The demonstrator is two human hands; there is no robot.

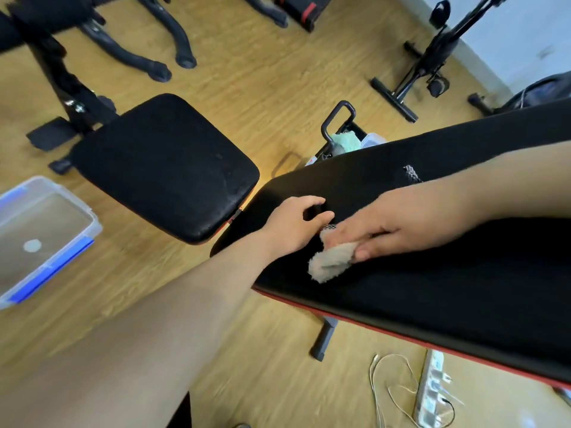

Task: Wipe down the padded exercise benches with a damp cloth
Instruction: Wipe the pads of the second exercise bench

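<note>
A long black padded backrest (448, 279) with red trim runs from the centre to the right edge. My right hand (398, 230) presses a crumpled beige cloth (332, 262) flat onto the pad near its left end. My left hand (296, 223) rests just left of it, fingers curled against the pad, thumb and finger touching the cloth's top edge. The separate black seat pad (167, 165) sits to the left, its surface speckled.
A clear plastic tub with blue clips (40, 236) stands on the wooden floor at the left. A green cloth (346, 143) lies in a carrier behind the bench. A power strip with cables (429, 387) lies below right. Other black exercise frames (414, 69) stand at the back.
</note>
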